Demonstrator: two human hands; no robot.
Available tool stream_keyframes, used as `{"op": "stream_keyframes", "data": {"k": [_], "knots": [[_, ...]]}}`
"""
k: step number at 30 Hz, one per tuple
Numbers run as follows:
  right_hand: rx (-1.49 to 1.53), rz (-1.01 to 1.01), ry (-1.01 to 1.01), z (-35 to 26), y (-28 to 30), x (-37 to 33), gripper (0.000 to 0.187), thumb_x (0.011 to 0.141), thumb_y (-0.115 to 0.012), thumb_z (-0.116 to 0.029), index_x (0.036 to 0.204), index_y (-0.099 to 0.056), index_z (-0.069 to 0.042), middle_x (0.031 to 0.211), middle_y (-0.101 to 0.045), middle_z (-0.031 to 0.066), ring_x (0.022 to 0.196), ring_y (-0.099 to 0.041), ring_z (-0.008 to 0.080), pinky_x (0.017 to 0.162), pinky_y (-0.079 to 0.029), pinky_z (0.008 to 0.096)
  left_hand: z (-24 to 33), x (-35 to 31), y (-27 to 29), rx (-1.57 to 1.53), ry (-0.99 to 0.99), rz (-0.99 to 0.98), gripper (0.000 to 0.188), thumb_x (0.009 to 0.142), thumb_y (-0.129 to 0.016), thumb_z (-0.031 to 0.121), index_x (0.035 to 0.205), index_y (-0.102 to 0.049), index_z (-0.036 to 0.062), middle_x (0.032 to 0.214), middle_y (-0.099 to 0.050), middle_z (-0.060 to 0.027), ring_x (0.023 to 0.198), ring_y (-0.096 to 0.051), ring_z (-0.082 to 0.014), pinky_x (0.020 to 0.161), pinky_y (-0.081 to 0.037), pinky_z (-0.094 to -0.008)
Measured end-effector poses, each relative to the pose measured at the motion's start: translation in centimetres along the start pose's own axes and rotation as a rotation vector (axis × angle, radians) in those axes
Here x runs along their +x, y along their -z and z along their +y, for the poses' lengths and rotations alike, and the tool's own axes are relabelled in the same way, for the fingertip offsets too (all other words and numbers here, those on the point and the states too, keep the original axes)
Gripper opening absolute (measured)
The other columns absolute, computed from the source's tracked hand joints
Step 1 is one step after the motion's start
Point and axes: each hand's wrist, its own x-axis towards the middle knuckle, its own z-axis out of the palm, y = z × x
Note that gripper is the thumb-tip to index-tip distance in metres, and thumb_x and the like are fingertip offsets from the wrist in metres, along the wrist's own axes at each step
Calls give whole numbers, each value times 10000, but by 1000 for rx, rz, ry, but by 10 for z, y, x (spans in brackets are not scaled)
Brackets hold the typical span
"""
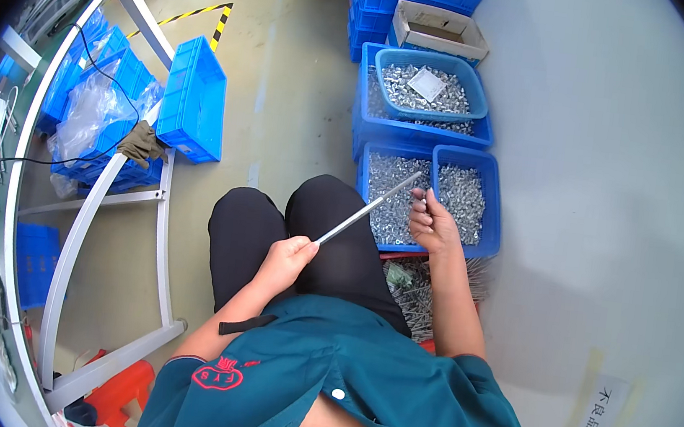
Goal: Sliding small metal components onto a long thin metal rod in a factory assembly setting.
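Note:
My left hand (286,263) is closed around the near end of a thin metal rod (368,210), just above my lap. The rod slants up and to the right, and its far end lies close to the fingers of my right hand (437,226). Those fingers are curled together; whatever they hold, if anything, is too small to make out. Beneath this hand are a blue bin (494,222) and, beside it, a lot of small silvery metal parts (387,206). More loose metal rods (417,313) lie in a heap under my right forearm.
Farther off, a light-blue basin (482,111) of similar parts sits in a larger blue crate (359,118), with a cardboard box (472,44) and stacked crates (365,22) behind. To my left stand a white-framed workbench (56,291), a tilted blue crate (217,106) and a red stool (123,391).

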Motion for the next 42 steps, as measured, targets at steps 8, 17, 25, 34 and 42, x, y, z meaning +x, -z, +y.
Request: {"op": "stream_keyframes", "data": {"k": [8, 17, 25, 34, 42], "knots": [[6, 41, 107, -5, -18, -1, 186, 925, -456, -108, 1073, -495, -2, 878, -539, 111, 565, -413, 75, 437, -326, 178, 4, -8, 1, 101, -18, 5, 298, 891, -528, 233, 706, -509, 1, 552, -406, -17, 540, -372, -82, 501, -340, -274], [119, -27, 140, -8, -24, 1, 213, 927, -447, -124, 1070, -550, -4, 1050, -595, 125, 491, -396, 52, 398, -315, 171, 0, -8, 0, 200, -45, -2, 300, 879, -531, 234, 705, -510, -9, 527, -412, -95, 487, -383, -139, 487, -346, -312], [224, -131, 56, -3, -34, 1, 189, 898, -457, -96, 1025, -559, -1, 1037, -608, 178, 458, -408, 63, 377, -314, 176, 1, -9, -4, 165, -64, 6, 291, 885, -535, 186, 670, -457, 5, 562, -350, 11, 557, -328, -66, 489, -311, -269], [-107, -53, 248, -2, -48, -4, 170, 901, -452, -84, 1008, -571, -27, 1014, -607, 168, 428, -392, 52, 347, -304, 174, 5, -11, -5, 250, -108, 71, 272, 875, -537, 213, 701, -515, 5, 555, -433, -77, 522, -416, -159, 496, -357, -310], [-238, 21, 281, 2, -61, -3, 144, 904, -444, -116, 992, -531, -43, 968, -623, 150, 376, -328, 46, 321, -252, 173, 3, -12, -7, 247, -86, 92, 270, 870, -532, 243, 727, -551, 15, 567, -506, -136, 513, -502, -268, 512, -392, -346]]}}
